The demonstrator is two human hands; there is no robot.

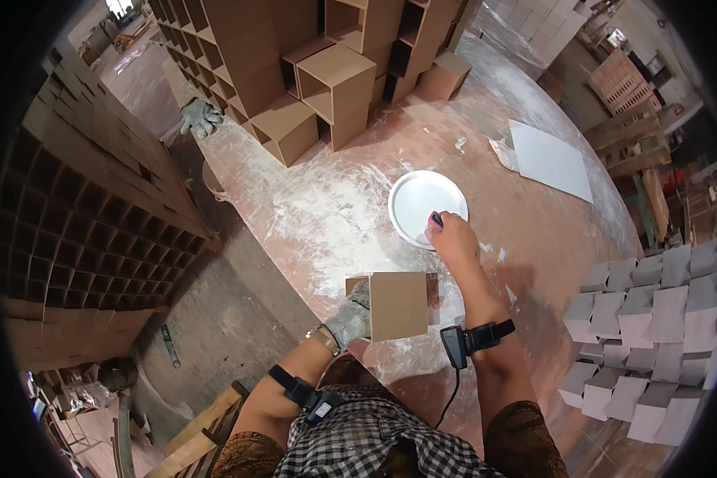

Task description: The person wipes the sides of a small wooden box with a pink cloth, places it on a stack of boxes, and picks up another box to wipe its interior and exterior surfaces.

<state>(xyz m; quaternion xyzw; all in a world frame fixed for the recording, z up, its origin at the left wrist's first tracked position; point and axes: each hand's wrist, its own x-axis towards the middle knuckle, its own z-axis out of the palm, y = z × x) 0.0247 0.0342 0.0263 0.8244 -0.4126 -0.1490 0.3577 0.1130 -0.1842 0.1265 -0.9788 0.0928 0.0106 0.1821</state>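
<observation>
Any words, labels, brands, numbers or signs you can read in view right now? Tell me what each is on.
None can be read.
Strapped device on the left forearm: a small white patch, too small to tell whether it bears print.
Brown box at the gloved left hand: no print on the front face.
White round dish: no print visible.
White sheet: no print visible.

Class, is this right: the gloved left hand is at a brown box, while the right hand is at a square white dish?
The white dish by the right hand is round, not square, as the head view shows; the rest is correct.
</observation>
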